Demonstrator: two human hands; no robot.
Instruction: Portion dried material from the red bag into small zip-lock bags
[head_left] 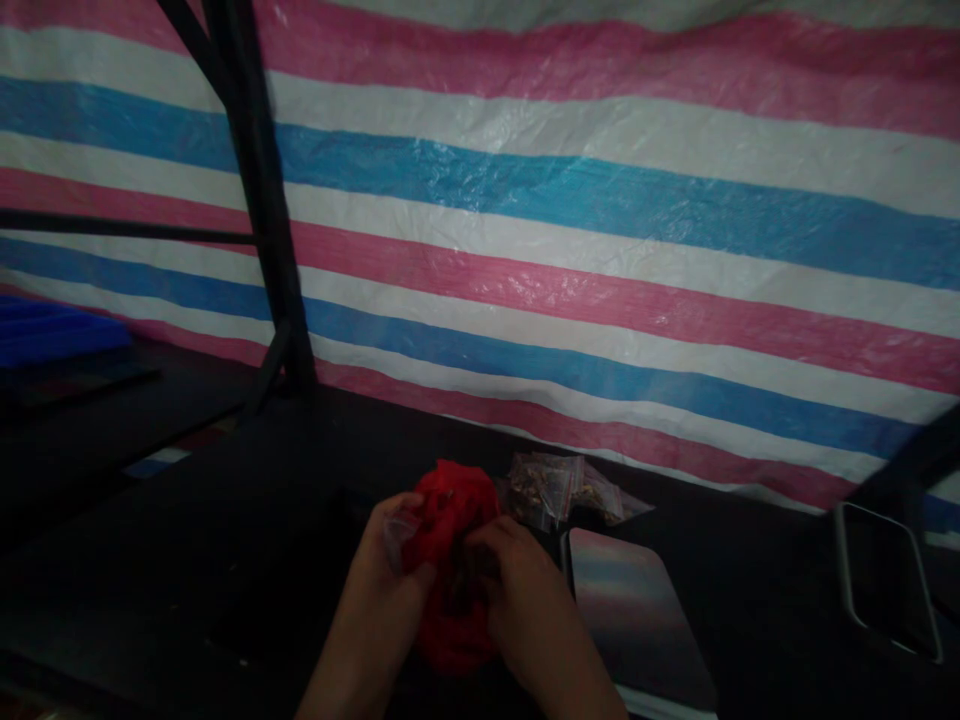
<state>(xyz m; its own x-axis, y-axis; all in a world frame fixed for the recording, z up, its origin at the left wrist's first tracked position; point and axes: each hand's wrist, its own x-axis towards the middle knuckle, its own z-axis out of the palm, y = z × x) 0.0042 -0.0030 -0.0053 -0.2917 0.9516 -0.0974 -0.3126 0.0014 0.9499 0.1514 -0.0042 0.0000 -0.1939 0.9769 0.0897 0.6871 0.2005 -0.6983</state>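
Note:
A crumpled red plastic bag (452, 640) stands on the dark table between my hands, its mouth turned upward and its inside in shadow. At its left edge my left hand (386, 570) is closed, with a small piece of clear plastic (397, 535), seemingly a little bag, between its fingers and thumb. My right hand (517, 585) reaches over the mouth of the red bag from the right. Its fingers are curled together, and darkness hides whatever they hold. Just behind lie several clear zip bags (555, 485) filled with small brownish pieces.
A flat scale with a shiny metal plate (637, 610) sits right of my right hand. Farther right lies a phone (889, 580). A black metal post (262, 200) rises at the left, near a blue tray (60, 332). Striped plastic sheeting (562, 250) hangs behind the table.

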